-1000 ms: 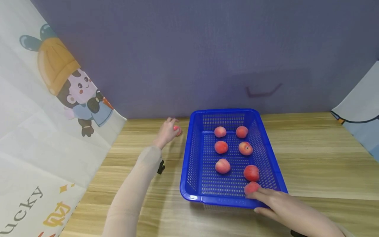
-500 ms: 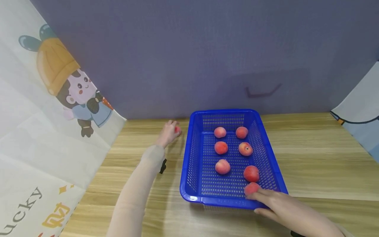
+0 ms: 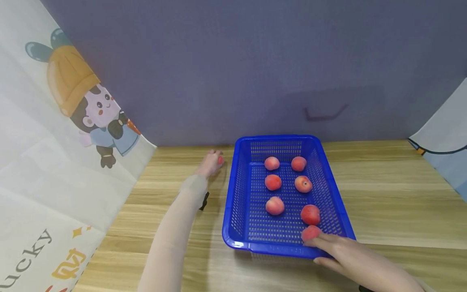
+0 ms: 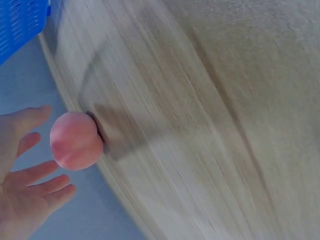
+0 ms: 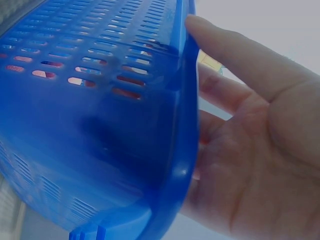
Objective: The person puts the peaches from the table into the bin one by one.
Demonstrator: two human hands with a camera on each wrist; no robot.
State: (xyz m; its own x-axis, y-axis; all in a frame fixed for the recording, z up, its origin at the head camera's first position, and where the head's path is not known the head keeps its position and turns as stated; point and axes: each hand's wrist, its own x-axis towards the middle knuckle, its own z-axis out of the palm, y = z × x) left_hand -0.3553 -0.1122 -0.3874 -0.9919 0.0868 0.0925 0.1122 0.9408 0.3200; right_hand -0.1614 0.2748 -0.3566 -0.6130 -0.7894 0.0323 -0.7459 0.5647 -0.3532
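Observation:
In the head view, my left hand (image 3: 211, 163) is at a peach (image 3: 220, 160) on the wooden table, left of a blue basket (image 3: 229, 211). The left wrist view shows that peach (image 4: 76, 141) standing on the table. My left thumb and fingers (image 4: 31, 174) are spread around it, uncurled. At the basket's near right corner, my right hand (image 3: 344, 253) holds the rim. Its thumb (image 5: 225, 42) lies outside the rim, while the fingers reach inside and touch a reddish peach (image 3: 311, 232). The wall hides the fingertips in the right wrist view.
Several peaches stand in two rough columns in the basket, among them a front-left peach (image 3: 275, 206) and a red peach (image 3: 310, 214). A grey-blue wall (image 3: 204, 81) rises behind the table (image 3: 394, 194). A black cable (image 3: 443, 152) hangs at the right.
My left hand has shifted slightly right and closer around the peach on the table, which now shows less. The right hand and the basket have hardly moved.

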